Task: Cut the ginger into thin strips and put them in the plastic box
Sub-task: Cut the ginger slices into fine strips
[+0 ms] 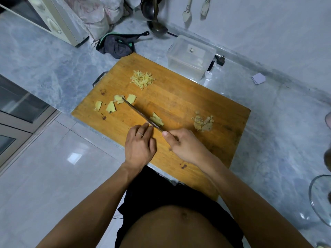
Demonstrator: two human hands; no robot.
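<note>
On the wooden cutting board [179,97] my right hand [186,145] grips the handle of a knife [139,113], its blade edge-on and pointing up-left. A ginger piece [156,119] lies right beside the blade. My left hand [139,142] rests flat on the board, fingertips touching the blade's left side near that piece; it holds nothing. Several ginger slices [114,102] lie at the board's left. A pile of thin ginger strips [142,79] sits near the far edge. The clear plastic box [190,56] stands just beyond the board; I see no ginger in it.
Ginger peel scraps [203,122] lie on the board's right. A dark cloth [116,45] and ladles [155,18] are at the back. A glass bowl [320,199] stands at the right edge. The board overhangs the marble counter's [44,63] front edge.
</note>
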